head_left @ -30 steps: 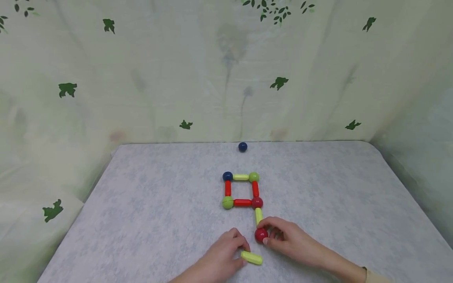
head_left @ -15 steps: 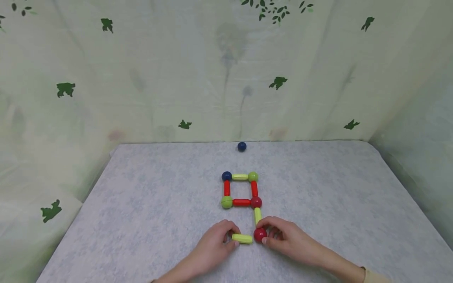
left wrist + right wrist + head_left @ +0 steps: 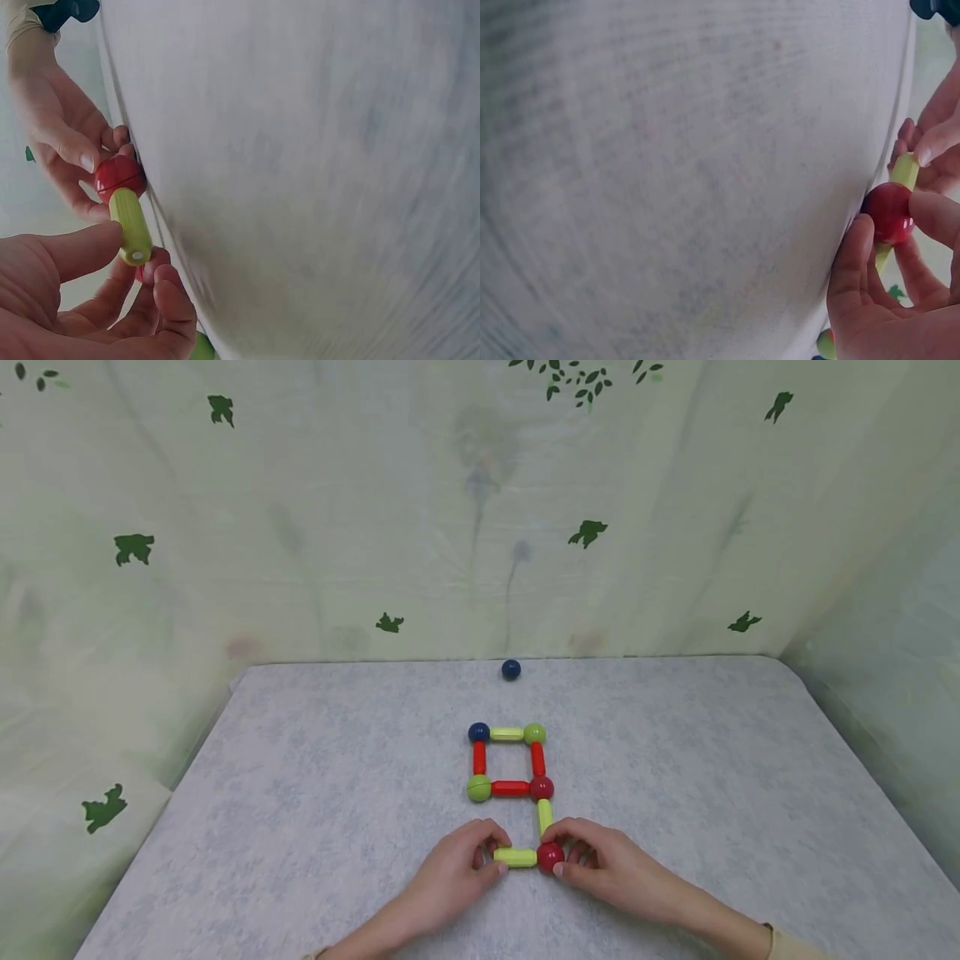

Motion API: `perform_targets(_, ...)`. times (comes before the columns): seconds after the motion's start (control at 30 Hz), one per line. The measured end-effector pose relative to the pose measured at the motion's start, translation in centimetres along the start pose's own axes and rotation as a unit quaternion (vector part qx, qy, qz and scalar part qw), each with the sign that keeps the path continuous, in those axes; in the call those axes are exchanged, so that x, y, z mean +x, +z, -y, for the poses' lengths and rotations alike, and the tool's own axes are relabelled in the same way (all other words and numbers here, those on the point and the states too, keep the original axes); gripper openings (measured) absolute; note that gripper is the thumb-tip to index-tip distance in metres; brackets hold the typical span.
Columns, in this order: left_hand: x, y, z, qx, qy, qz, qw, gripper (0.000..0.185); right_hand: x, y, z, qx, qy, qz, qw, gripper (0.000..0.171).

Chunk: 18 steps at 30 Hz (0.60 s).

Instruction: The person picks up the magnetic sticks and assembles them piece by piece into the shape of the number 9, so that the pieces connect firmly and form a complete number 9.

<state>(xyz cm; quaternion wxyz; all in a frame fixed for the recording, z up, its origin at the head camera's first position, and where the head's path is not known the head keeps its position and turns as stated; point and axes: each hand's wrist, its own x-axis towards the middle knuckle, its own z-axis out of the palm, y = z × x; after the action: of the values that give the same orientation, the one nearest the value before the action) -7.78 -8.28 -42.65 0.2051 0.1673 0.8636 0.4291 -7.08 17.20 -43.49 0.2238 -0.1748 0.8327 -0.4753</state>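
Fingers partly hide the red ball (image 3: 550,856) in the right grip (image 3: 592,864), touching at nine o'clock the yellow-green rod (image 3: 515,857) the left grip (image 3: 457,881) pinches.

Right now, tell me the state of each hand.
Left hand: pinches the yellow-green rod at its free end.
Right hand: holds the red ball joined to that rod.

Flat yellow-green rod (image 3: 515,857) touching red ball (image 3: 550,857)

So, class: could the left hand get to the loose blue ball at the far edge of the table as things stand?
Probably yes: bare table lies to the left of the stick-and-ball square, leaving a free path to the blue ball. But the left hand holds a green stick.
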Motion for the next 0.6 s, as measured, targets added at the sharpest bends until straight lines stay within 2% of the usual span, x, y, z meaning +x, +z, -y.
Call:
perform_targets(0.17,0.4,-1.2,-0.4,0.010,0.016,-0.011,0.9998,0.017,0.1,0.0,0.0,-0.005,0.004,0.002,1.000,0.028)
perform_targets(0.3,1.4,-3.2,-1.3,0.022,0.029,-0.031,0.9988,0.018,0.0,0.0,0.1,-0.008,0.005,0.003,1.000,0.028)
perform_targets(0.5,4.2,-6.8,-2.5,0.041,0.052,-0.078,0.9947,0.015,0.0,-0.1,0.0,-0.005,0.003,0.008,1.000,0.028)
perform_targets(0.6,6.3,-8.7,-2.4,0.051,0.060,-0.082,0.9936,0.015,0.0,-0.1,0.0,-0.005,0.007,0.011,1.000,0.028)
